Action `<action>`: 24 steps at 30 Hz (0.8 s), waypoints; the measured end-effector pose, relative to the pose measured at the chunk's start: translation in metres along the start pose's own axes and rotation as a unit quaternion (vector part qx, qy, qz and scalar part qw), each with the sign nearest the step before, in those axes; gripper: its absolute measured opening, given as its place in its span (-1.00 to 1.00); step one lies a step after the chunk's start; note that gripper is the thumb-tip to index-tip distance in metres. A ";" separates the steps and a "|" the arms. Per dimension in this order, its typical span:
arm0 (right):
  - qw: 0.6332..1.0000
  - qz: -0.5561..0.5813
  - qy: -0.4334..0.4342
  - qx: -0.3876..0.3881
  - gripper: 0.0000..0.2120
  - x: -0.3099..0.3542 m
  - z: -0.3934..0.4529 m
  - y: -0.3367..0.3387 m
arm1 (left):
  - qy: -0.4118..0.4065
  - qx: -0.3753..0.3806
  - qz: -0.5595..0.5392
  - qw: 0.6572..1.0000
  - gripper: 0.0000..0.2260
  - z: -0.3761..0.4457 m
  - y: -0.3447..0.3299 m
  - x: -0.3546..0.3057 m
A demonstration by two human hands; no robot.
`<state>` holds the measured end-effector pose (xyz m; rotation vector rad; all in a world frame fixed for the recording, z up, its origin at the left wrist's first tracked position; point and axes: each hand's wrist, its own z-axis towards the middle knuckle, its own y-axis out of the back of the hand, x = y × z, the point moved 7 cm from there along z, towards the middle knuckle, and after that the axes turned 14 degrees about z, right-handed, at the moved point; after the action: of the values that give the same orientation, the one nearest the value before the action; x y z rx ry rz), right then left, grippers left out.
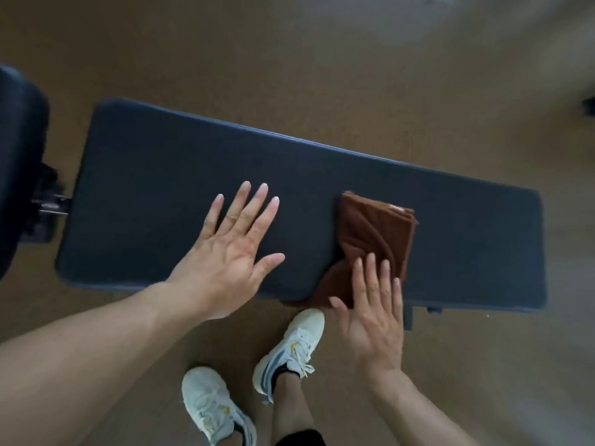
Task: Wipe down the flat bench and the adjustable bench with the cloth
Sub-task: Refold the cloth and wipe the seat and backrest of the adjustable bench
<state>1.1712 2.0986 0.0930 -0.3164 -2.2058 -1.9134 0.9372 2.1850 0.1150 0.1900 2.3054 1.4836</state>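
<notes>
A long dark blue padded bench (467, 226) lies across the view below me. A folded brown cloth (373, 233) rests on its right half, one corner hanging over the near edge. My left hand (228, 246) is spread flat over the pad's middle, fingers apart, holding nothing. My right hand (373, 317) hovers at the bench's near edge with fingers extended; its fingertips overlap the cloth's lower corner, but I cannot tell if they press on it. A second dark padded piece (19, 162) stands at the far left, joined by a metal bracket (51, 204).
The floor (289, 59) is brown carpet-like flooring all around. My two feet in white sneakers (289, 349) stand close against the bench's near side. A small dark object (589, 106) sits at the right edge.
</notes>
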 end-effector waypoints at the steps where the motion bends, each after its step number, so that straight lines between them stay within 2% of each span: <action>1: 0.999 0.017 -0.046 -0.010 -0.34 -0.016 0.001 0.009 | -0.005 0.019 0.013 1.000 -0.32 0.014 -0.001 -0.009; 4: 0.982 0.097 -0.163 -0.008 -0.29 -0.034 0.029 0.018 | 0.025 0.062 0.009 0.998 -0.34 0.059 0.003 -0.032; 7: 0.976 0.063 -0.210 -0.009 -0.28 -0.029 0.065 0.016 | 0.097 0.124 0.019 0.987 -0.26 0.089 -0.002 -0.049; 10: 0.980 0.068 -0.185 -0.004 -0.32 -0.028 0.094 0.018 | 0.126 0.172 0.057 0.975 -0.12 0.097 -0.010 -0.052; 13: 0.986 0.077 -0.148 0.019 -0.34 -0.034 0.131 0.025 | 0.121 0.223 0.036 0.966 -0.05 0.095 -0.005 -0.055; 17: 0.992 0.082 -0.089 0.040 -0.39 -0.031 0.205 0.035 | 0.127 0.245 0.040 0.960 0.00 0.095 -0.005 -0.055; 19: 0.993 0.077 -0.068 0.050 -0.42 -0.034 0.230 0.040 | 0.127 0.253 0.047 0.958 0.09 0.095 -0.005 -0.057; 21: 0.994 0.078 -0.050 0.051 -0.42 -0.031 0.230 0.043 | 0.125 0.263 0.055 0.955 0.24 0.093 -0.004 -0.056; 24: 0.996 0.075 -0.032 0.035 -0.39 -0.027 0.176 0.041 | 0.121 0.277 0.058 0.952 0.40 0.091 -0.002 -0.058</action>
<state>1.2064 2.2781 0.0994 -0.5241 -2.2143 -1.7661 1.0263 2.2423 0.0946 0.3147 2.9137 0.9086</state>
